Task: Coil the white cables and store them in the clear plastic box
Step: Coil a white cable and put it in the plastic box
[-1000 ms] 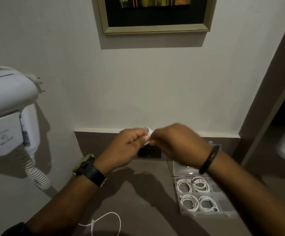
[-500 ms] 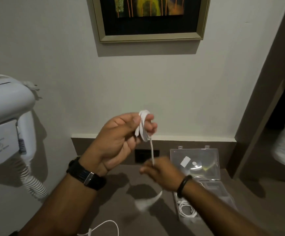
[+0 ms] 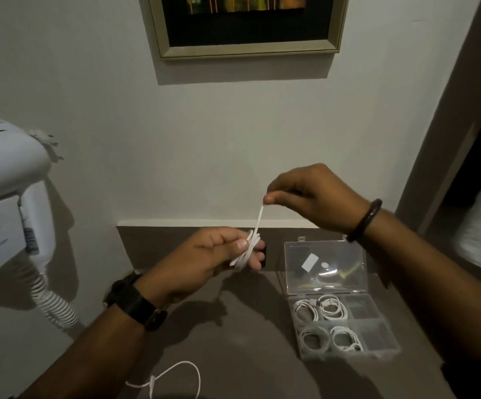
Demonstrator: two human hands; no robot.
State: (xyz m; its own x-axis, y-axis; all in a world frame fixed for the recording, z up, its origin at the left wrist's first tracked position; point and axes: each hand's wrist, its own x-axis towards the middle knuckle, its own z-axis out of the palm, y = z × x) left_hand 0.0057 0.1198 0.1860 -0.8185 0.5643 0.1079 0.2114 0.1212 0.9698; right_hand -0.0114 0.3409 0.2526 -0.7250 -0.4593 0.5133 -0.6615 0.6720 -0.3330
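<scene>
The cable (image 3: 248,249) was held above the counter (image 3: 248,335), its coil bunched in the left hand (image 3: 204,263), thumb and fingers closed on the loops. Its free end ran up to the right hand (image 3: 311,194), pinched between thumb and forefinger. The box (image 3: 346,318) stood open just right, four coils inside. Another cable (image 3: 176,378) lay near the front edge.

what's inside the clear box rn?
Clear plastic box, lid open: four coiled white cables fill the four left compartments, one each. The right-hand compartments look empty, though glare and the right forearm partly obscure them.
</scene>
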